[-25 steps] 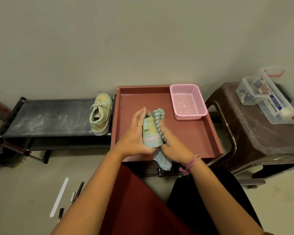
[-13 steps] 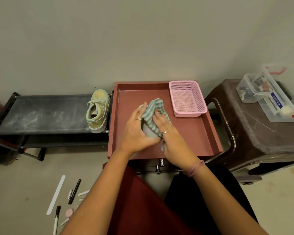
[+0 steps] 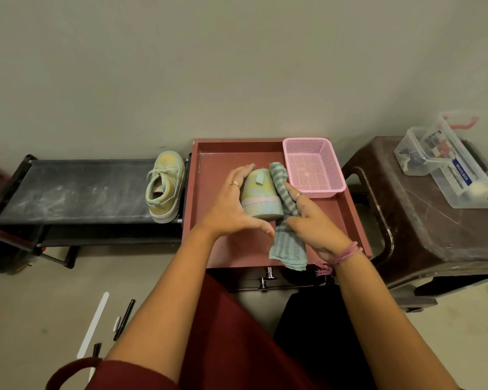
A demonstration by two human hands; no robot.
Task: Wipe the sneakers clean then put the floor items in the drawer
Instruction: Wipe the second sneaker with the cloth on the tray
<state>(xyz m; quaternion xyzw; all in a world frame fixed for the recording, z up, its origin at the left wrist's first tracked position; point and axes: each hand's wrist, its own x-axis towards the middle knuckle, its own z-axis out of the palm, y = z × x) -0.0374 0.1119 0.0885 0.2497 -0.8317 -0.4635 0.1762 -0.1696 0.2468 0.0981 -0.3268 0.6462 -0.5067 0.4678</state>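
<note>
My left hand grips a pastel yellow-green sneaker, heel toward me, over the open reddish drawer. My right hand presses a striped teal cloth against the sneaker's right side; the cloth's lower end hangs over the drawer's front edge. The second sneaker lies on the right end of a black shoe rack. On the floor at lower left lie a white nail file, a black pen and other small items.
A pink mesh basket sits in the drawer's back right corner. A brown plastic stool to the right carries a clear storage box. The wall is close behind. My knees are below the drawer.
The cloth was draped over the sneaker's top half a second ago; my right hand has slid it down the right side, uncovering the heel. My left hand kept hold of the sneaker.
</note>
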